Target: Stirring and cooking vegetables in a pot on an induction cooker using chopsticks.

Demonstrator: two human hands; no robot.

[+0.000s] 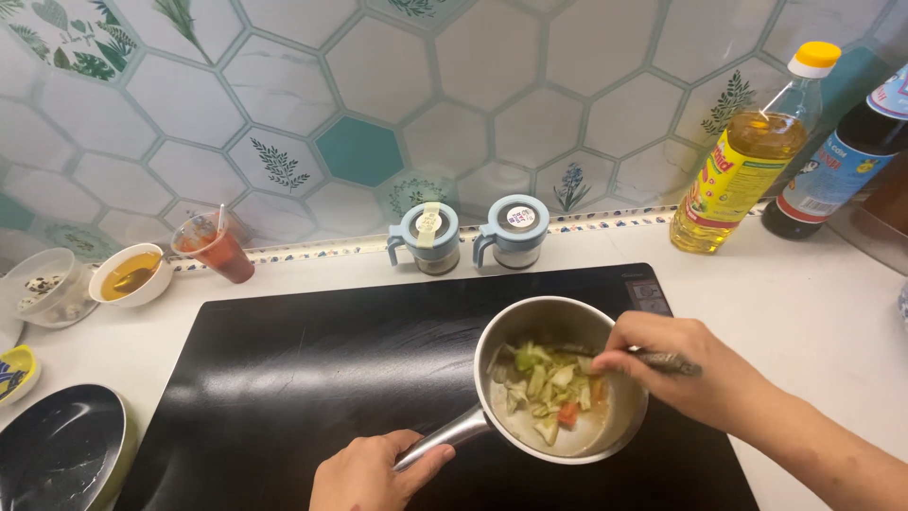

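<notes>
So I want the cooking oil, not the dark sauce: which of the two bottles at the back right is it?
The clear bottle of golden oil with the yellow cap; it stands left of the dark bottle.

Our left hand [364, 473] sits low at the bottom edge, palm down, its fingers [427, 461] and thumb curled shut around a handle and pointing right. Our right hand [667, 364] comes in from the lower right, the forearm bare and slanting up and left, the wrist bent, its fingers [615, 358] pinched closed on a thin utensil.
</notes>
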